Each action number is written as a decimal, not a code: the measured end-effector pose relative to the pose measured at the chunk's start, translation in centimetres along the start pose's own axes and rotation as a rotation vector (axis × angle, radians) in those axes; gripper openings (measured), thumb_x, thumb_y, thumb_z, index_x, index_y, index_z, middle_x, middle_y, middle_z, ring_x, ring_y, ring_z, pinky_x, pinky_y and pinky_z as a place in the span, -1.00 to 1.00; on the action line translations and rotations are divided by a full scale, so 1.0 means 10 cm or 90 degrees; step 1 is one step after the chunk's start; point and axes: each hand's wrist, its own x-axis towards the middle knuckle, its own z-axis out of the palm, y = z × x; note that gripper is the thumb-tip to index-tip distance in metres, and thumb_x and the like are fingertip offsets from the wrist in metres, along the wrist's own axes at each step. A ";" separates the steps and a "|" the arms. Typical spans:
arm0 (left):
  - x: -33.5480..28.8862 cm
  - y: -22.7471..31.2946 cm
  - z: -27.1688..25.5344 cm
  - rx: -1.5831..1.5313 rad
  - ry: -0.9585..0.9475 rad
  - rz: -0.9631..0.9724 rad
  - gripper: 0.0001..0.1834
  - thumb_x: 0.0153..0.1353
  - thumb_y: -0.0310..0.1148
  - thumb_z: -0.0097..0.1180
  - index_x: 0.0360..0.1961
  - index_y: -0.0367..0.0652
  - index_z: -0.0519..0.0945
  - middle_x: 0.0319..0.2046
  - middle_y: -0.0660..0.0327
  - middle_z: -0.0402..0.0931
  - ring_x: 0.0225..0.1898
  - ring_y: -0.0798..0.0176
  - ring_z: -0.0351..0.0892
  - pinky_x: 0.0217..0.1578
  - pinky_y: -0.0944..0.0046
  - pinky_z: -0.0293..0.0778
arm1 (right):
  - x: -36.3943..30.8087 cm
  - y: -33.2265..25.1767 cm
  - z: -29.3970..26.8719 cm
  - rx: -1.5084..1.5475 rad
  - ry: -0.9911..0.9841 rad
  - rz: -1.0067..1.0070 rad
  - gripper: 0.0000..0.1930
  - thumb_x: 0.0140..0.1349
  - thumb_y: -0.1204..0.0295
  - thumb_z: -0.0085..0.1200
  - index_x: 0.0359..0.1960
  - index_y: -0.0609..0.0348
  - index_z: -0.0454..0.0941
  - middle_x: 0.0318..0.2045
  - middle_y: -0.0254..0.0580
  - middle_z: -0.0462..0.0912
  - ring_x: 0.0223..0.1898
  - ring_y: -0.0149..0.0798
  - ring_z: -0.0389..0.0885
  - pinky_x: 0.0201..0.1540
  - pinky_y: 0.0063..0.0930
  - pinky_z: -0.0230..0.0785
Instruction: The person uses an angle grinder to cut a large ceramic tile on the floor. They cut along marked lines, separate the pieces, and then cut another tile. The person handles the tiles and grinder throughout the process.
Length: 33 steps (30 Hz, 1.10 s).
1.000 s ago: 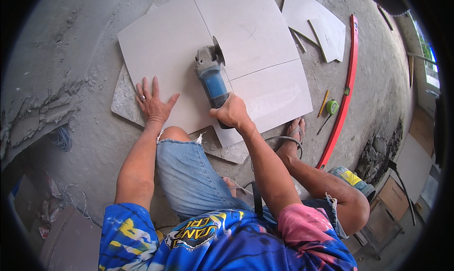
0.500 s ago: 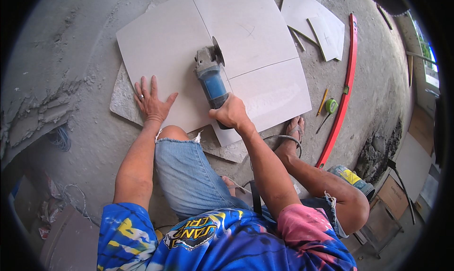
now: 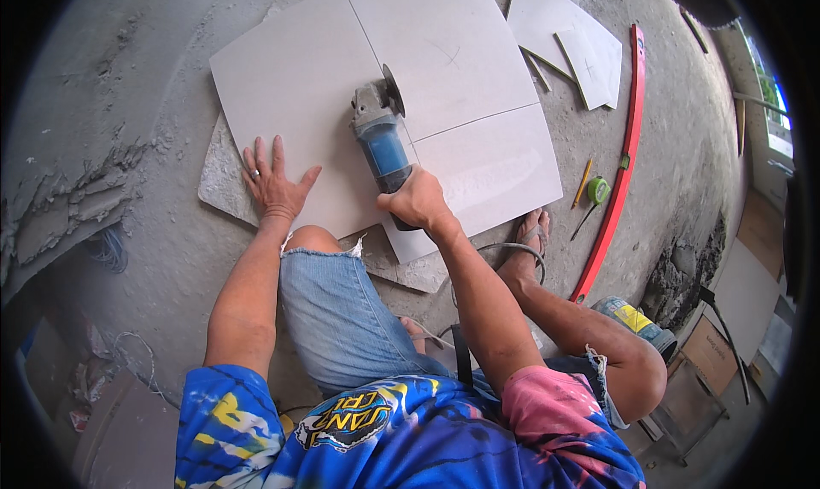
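A large pale tile [image 3: 290, 87] lies flat in front of me, marked with dark lines that run along and across it. My left hand [image 3: 278, 186] rests flat on its near left part, fingers spread, a ring on one finger. My right hand [image 3: 416, 199] is wrapped round the rear body of a blue and grey angle grinder [image 3: 384, 152]. The grinder's thin disc [image 3: 394, 90] stands on edge at the long dark line, near where the cross line meets it. Whether the disc is spinning cannot be made out.
A rough-edged slab [image 3: 224, 169] sticks out under the tile. To the right lie a pencil [image 3: 582, 181], a green tape measure [image 3: 599, 190] and a long red level [image 3: 617, 194]. Tile offcuts [image 3: 589, 66] lie at the far right. A cord [image 3: 512, 246] passes my foot; a bucket [image 3: 632, 318] stands beside my knee.
The grinder has shifted very slightly away from me along the dark line. My left hand and the tile stay in place.
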 end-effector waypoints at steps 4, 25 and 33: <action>0.00 0.00 0.00 -0.007 0.004 0.004 0.14 0.05 0.52 0.12 0.56 0.21 0.10 0.56 0.11 -0.13 0.57 -0.17 -0.26 0.46 -0.36 -0.20 | 0.01 0.02 0.00 0.002 -0.008 0.001 -0.35 -0.18 0.15 0.38 -0.17 0.54 0.59 -0.25 0.37 0.71 -0.13 0.19 0.74 -0.02 -0.16 0.57; 0.00 0.00 -0.01 -0.011 0.002 -0.001 0.13 0.04 0.50 0.14 0.56 0.21 0.12 0.56 0.11 -0.12 0.57 -0.16 -0.25 0.46 -0.33 -0.19 | -0.07 0.10 0.04 -0.004 0.010 -0.009 -0.36 -0.18 0.16 0.37 -0.19 0.54 0.57 -0.27 0.38 0.70 -0.15 0.21 0.73 -0.03 -0.12 0.55; 0.00 -0.02 0.01 -0.023 -0.006 0.002 0.16 0.01 0.53 0.14 0.55 0.20 0.12 0.55 0.08 -0.14 0.57 -0.18 -0.30 0.47 -0.34 -0.27 | -0.13 0.14 0.06 -0.010 0.008 0.000 -0.34 -0.18 0.16 0.37 -0.16 0.54 0.55 -0.25 0.38 0.70 -0.13 0.23 0.72 0.00 -0.12 0.56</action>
